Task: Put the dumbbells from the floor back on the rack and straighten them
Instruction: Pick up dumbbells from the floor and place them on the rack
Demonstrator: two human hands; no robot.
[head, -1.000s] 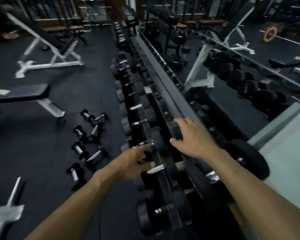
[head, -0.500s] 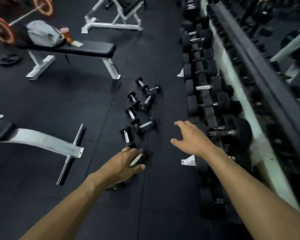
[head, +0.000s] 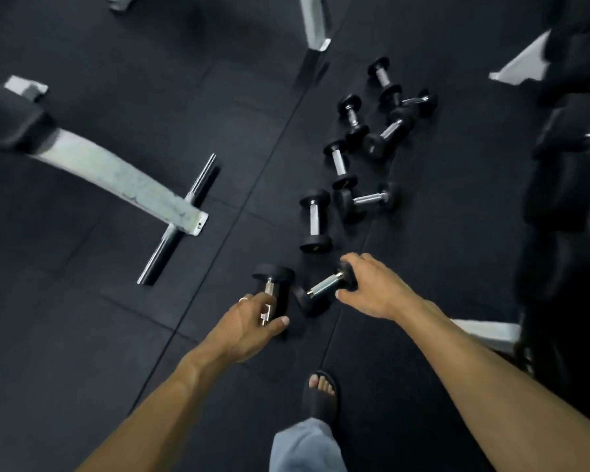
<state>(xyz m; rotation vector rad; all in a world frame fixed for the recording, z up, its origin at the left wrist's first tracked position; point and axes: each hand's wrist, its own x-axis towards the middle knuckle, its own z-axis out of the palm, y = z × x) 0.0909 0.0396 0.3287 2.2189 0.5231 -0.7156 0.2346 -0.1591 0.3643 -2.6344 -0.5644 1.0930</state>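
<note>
Several small black dumbbells with chrome handles lie scattered on the dark floor mat. My left hand (head: 252, 321) is curled around the handle of the nearest dumbbell (head: 272, 275), which rests on the floor. My right hand (head: 372, 287) has its fingers wrapped over the far head of a second dumbbell (head: 322, 287) lying at a slant beside the first. Beyond them lie another dumbbell (head: 315, 219) and a crossed cluster (head: 389, 131). The dumbbell rack (head: 566, 185) shows as a dark, blurred mass along the right edge.
A bench's white leg (head: 116, 178) with a chrome crossbar (head: 178, 219) stands on the floor to the left. Another white bench leg (head: 315, 22) is at the top. My foot in a black sandal (head: 321, 393) is planted just behind the hands.
My view swung from the rack down to the floor. Both hands left the rack, dropped low, and closed onto the two nearest floor dumbbells.
</note>
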